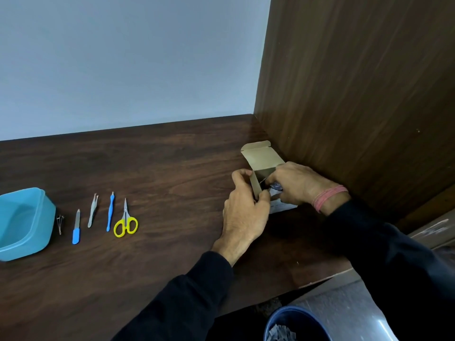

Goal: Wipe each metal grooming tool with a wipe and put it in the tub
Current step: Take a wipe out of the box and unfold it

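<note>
A small cardboard box (262,156) with its lid flap up stands near the right wall of the dark wooden table (172,168). My left hand (243,210) grips the box's near side. My right hand (293,183) pinches a small wipe packet (275,186) at the box's opening. Far left sits an open blue tub (37,232). Beside it lie, in a row, a nail clipper (60,223), a blue-handled file (76,227), tweezers (92,210), a blue-handled pusher (110,211) and yellow-handled scissors (125,221).
A brown wooden panel (357,94) rises right behind the box. Below the table's front edge at the lower right stands a blue bin (295,323) holding scraps. A pale wall (123,57) backs the table.
</note>
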`<action>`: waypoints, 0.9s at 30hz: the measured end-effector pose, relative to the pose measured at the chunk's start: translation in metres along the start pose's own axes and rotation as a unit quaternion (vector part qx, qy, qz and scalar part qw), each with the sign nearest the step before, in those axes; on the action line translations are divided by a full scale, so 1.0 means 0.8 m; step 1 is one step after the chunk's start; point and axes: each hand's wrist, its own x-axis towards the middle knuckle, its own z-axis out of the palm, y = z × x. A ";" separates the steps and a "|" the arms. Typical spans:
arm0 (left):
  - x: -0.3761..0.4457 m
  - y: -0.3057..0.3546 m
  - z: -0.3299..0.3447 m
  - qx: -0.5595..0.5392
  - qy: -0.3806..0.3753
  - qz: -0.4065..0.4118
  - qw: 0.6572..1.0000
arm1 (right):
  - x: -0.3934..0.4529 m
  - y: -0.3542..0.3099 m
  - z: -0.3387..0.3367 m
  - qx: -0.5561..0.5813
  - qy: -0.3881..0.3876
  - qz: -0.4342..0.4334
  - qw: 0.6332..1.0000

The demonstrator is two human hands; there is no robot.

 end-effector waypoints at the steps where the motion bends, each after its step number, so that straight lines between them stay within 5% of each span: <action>1: 0.000 -0.001 0.000 -0.001 -0.001 -0.001 1.000 | 0.001 0.000 0.001 0.000 0.005 -0.002 1.000; 18: -0.003 0.000 0.000 -0.007 -0.002 0.003 1.000 | 0.000 0.026 0.011 0.124 0.065 -0.047 0.989; 27: -0.009 0.001 -0.003 -0.002 0.004 0.023 1.000 | -0.018 0.054 0.006 0.252 0.151 -0.042 0.955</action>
